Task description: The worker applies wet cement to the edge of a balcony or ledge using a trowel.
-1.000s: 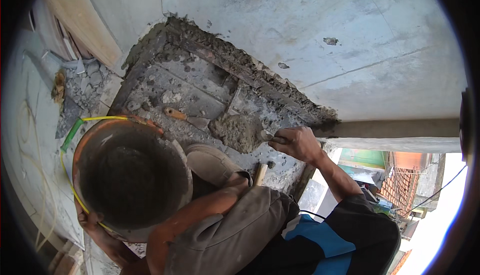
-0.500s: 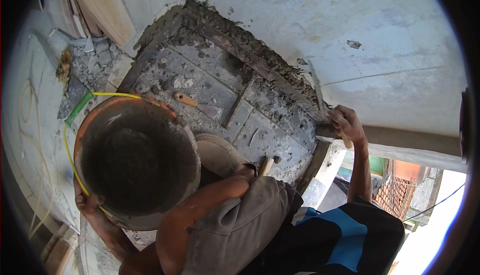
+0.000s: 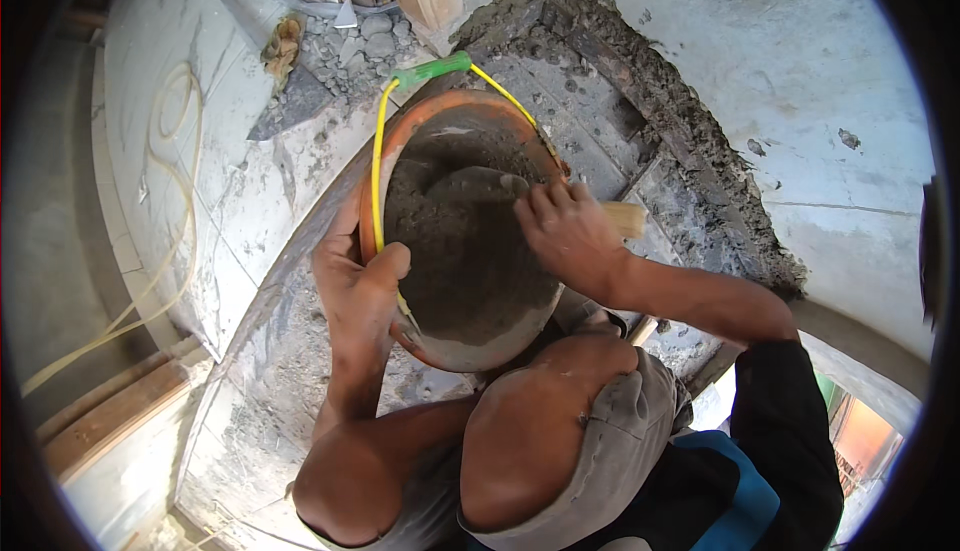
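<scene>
My left hand [image 3: 355, 289] grips the left rim of a round bucket [image 3: 445, 306], thumb over the edge by its yellow handle cord, which has a green sleeve [image 3: 432, 72]. Grey mortar [image 3: 460, 241] coats the inside of the bucket, which looks tilted. My right hand [image 3: 570, 231] is closed on a tool with a pale wooden handle [image 3: 625, 219]; its working end is inside the bucket, mostly hidden by my fingers and mortar. My knees are just below the bucket.
A wall [image 3: 830, 71] with rough wet mortar [image 3: 705, 151] along its foot runs on the right. Rubble [image 3: 375, 36], a crumpled brown scrap [image 3: 283, 51], pale tiles [image 3: 240, 221] and a loose cable [image 3: 190, 176] lie at left. An opening [image 3: 870, 421] shows at lower right.
My right hand has come from the mortar along the wall into the bucket with the tool. The bucket and my left hand appear higher and further right, and the view has shifted.
</scene>
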Demonstrator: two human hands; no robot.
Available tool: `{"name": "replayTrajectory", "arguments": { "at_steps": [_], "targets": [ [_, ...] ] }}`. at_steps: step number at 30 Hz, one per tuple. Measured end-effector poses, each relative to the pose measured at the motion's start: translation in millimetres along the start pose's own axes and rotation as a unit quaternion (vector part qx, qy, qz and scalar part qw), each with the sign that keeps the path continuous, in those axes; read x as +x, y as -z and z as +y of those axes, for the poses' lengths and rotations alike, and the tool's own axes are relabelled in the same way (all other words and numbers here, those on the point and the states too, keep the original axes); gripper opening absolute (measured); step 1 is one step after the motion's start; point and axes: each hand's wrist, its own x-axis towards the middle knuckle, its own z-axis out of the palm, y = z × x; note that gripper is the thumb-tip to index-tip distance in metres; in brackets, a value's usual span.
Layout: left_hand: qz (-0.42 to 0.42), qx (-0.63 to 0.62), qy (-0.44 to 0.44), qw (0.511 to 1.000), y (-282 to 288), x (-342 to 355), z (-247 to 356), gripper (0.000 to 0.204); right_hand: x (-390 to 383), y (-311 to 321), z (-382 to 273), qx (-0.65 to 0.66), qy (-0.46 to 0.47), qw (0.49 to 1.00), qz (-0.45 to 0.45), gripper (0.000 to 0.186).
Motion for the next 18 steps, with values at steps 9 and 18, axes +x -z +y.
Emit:
{"name": "replayTrajectory", "arguments": {
  "at_steps": [9,18],
  "targets": [
    [0.0,0.071,-0.037,0.997,-2,-6,-7,0.065,-1,-3,-35,0.147,0.087,0.971,-0.168,0.026],
    [0.045,0.031,0.019,0.998,5,-5,-2,0.068,-31,-12,-2,0.372,-0.066,0.905,-0.197,0.027]
  ]
}}
